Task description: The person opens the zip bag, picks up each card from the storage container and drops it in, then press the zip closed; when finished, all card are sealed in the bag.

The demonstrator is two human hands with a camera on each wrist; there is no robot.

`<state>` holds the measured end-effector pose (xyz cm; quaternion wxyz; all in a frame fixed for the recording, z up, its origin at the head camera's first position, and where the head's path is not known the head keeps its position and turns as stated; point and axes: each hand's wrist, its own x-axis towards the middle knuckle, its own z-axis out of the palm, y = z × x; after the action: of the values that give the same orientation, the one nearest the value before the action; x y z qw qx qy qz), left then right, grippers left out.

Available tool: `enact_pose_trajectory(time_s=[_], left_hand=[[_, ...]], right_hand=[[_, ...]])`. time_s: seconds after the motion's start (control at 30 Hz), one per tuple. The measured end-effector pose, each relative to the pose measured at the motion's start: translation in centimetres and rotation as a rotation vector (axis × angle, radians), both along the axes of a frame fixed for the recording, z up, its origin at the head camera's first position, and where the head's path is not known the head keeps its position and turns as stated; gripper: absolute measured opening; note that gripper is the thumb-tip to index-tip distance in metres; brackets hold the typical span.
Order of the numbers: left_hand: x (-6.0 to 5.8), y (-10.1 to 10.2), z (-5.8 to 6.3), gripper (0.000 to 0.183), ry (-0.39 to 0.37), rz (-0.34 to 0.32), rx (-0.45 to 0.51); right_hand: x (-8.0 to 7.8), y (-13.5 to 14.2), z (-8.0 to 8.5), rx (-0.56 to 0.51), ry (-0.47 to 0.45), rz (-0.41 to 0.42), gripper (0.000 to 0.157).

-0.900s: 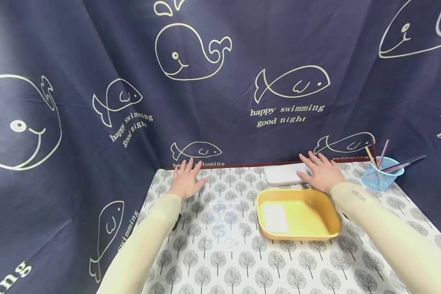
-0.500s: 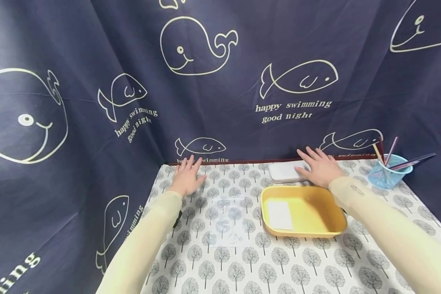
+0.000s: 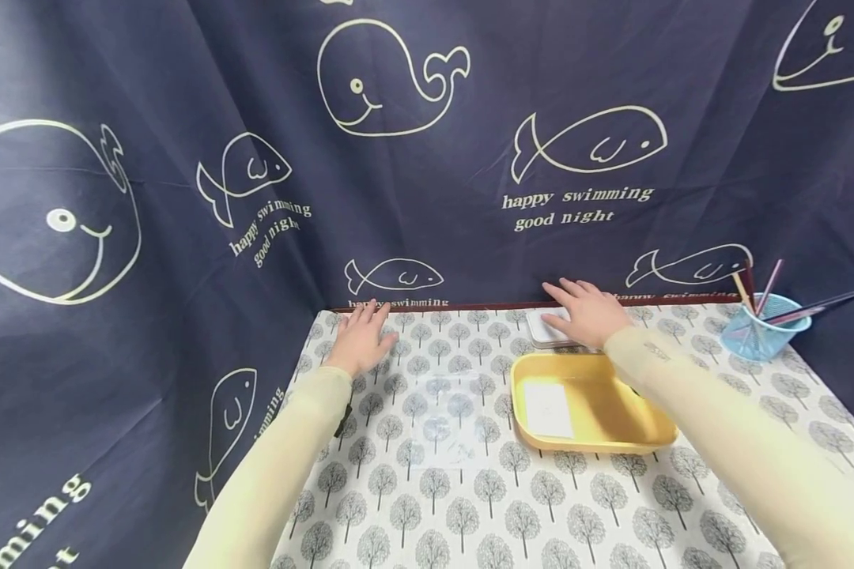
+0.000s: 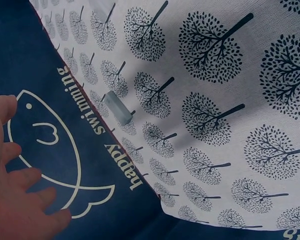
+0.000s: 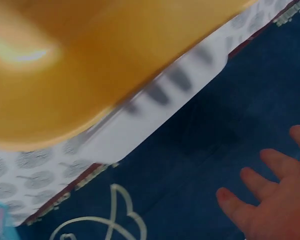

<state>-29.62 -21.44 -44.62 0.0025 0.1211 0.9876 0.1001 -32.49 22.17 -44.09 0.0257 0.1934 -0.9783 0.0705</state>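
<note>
My left hand point(image 3: 359, 340) is held out with spread fingers near the back left of the table and holds nothing. In the left wrist view a small grey block point(image 4: 118, 107) lies on the cloth near the table's edge, apart from that hand. My right hand point(image 3: 589, 316) hovers with straight fingers over a flat white object with rounded corners point(image 3: 546, 330), hiding its right part. The right wrist view shows finger shadows across this white object point(image 5: 140, 125). Just in front stands a yellow tray point(image 3: 598, 452), partly covered by my right sleeve, with a white rectangle point(image 3: 549, 409) inside.
A light blue mesh cup point(image 3: 754, 336) with several pens or sticks stands at the back right. A clear plastic sheet point(image 3: 444, 431) lies left of the tray on the tree-print cloth point(image 3: 462, 514). A dark blue whale-and-fish curtain point(image 3: 427, 182) hangs behind the table.
My right hand has moved left over the white object, covering more of it. My left hand stays nearly in place. The head view has tilted slightly down and turned left.
</note>
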Motion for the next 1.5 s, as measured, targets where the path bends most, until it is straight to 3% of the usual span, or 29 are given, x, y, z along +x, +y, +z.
enact_pose_trajectory(time_s=[0.27, 0.43, 0.67, 0.8, 1.03, 1.27, 1.5], left_hand=[[1.1, 0.6, 0.0, 0.069, -0.013, -0.013, -0.038], [0.8, 1.6, -1.0, 0.065, -0.003, -0.040, -0.057], [0.8, 3.1, -1.9, 0.057, 0.000, -0.073, -0.120], [0.9, 4.0, -2.2, 0.050, -0.009, -0.100, -0.151], [0.8, 4.8, -3.6, 0.033, 0.003, -0.162, -0.169], [0.9, 5.3, -5.0, 0.028, -0.018, -0.178, -0.171], [1.1, 5.7, -6.5, 0.027, -0.037, -0.195, -0.169]], right_hand=[[-0.1, -6.1, -0.4, 0.038, 0.009, 0.082, 0.070], [-0.4, -8.9, -1.5, 0.068, 0.001, 0.118, 0.068], [-0.1, -12.1, -2.3, 0.150, -0.095, 0.139, 0.066], [0.2, -13.4, -2.5, 0.191, -0.147, 0.149, 0.058], [0.0, -15.2, -3.9, 0.255, -0.156, 0.170, 0.026], [0.4, -17.3, -5.3, 0.301, -0.184, 0.152, 0.015], [1.0, -18.0, -6.7, 0.322, -0.155, 0.171, 0.021]])
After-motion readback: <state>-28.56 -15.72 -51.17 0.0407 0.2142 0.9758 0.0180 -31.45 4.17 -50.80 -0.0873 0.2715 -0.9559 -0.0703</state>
